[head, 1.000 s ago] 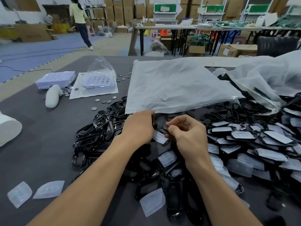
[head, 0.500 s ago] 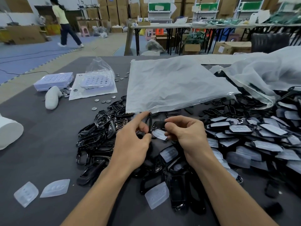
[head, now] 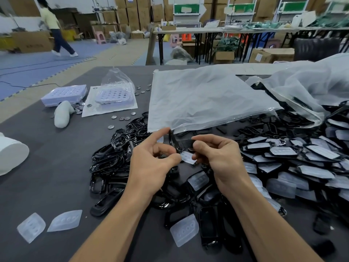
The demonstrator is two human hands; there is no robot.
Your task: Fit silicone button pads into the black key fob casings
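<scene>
One head-worn wide-angle camera looks forward and down, close over the left hand (head: 151, 167) and right hand (head: 221, 157).

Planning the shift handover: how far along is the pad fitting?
Looks done: a pile of padded casings lies on the right. In hand: the left hand pinches a black casing, the right hand holds a silicone pad beside it, not yet seated. Left: a heap of empty casings and a few loose pads.

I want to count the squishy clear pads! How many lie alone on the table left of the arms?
2. One silicone button pad near the bottom-left corner; the second pad just right of it. More lie among the black key fob casings, some maybe hidden.
</scene>
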